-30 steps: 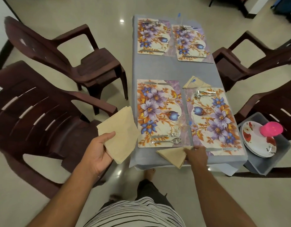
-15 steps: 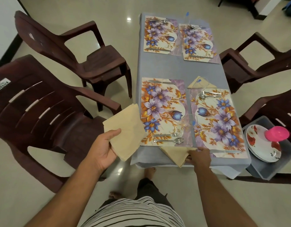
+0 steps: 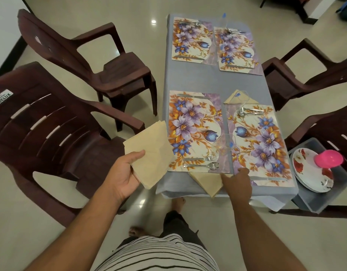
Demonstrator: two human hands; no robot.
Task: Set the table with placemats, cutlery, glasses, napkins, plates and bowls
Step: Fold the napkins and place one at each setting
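Grey cloth covers the table (image 3: 211, 81), which holds four flowered placemats. At its near edge, the right hand (image 3: 238, 182) presses a folded napkin (image 3: 207, 181) with its fingers, just below the near left placemat (image 3: 196, 132). Left of the table, the left hand (image 3: 123, 176) grips spare napkins (image 3: 149, 151).

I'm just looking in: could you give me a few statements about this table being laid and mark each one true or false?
1. The left hand holds a stack of beige napkins. True.
2. Four floral placemats lie on the table. True.
3. The plates are already on the placemats. False: they sit stacked in a grey bin beside the table.
4. The right hand is lifting a fork. False: it rests on a folded napkin at the table's near edge.
5. A pink bowl sits on the plates. True.
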